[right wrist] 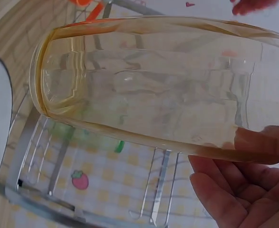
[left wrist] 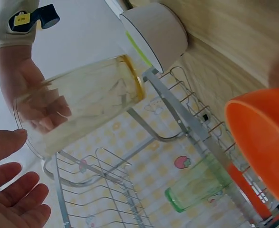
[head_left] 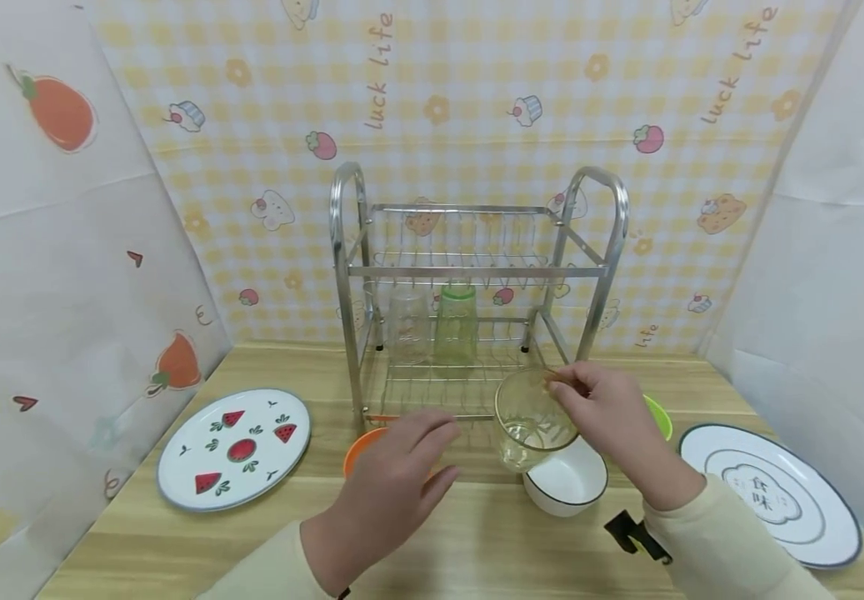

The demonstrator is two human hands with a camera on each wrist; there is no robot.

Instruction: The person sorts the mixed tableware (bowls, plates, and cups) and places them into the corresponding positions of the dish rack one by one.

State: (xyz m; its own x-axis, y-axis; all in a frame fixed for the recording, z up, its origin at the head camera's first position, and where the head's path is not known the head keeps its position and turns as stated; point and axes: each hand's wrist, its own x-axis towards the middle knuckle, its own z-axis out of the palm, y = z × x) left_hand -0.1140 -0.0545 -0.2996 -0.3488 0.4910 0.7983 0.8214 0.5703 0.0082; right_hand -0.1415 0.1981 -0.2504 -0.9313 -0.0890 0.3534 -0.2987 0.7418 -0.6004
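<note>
My right hand point(head_left: 611, 417) pinches an amber-tinted glass tumbler point(head_left: 532, 421) near its rim, tilted in the air in front of the rack and above a white bowl point(head_left: 570, 492). In the left wrist view, the tumbler point(left wrist: 89, 102) shows a thick amber base. My left hand point(head_left: 394, 483) holds nothing, its fingers loosely spread over an orange bowl point(head_left: 357, 450) that it partly hides. On the lower shelf of the metal dish rack point(head_left: 469, 272) stand a clear glass point(head_left: 407, 333) and a green glass point(head_left: 456, 337), side by side.
A plate with watermelon pictures point(head_left: 274, 479) lies at the left. An oval plate with dark lettering point(head_left: 814, 508) lies at the right. The rim of a lime-green bowl point(head_left: 658, 418) shows behind my right wrist. Printed cloth covers the walls.
</note>
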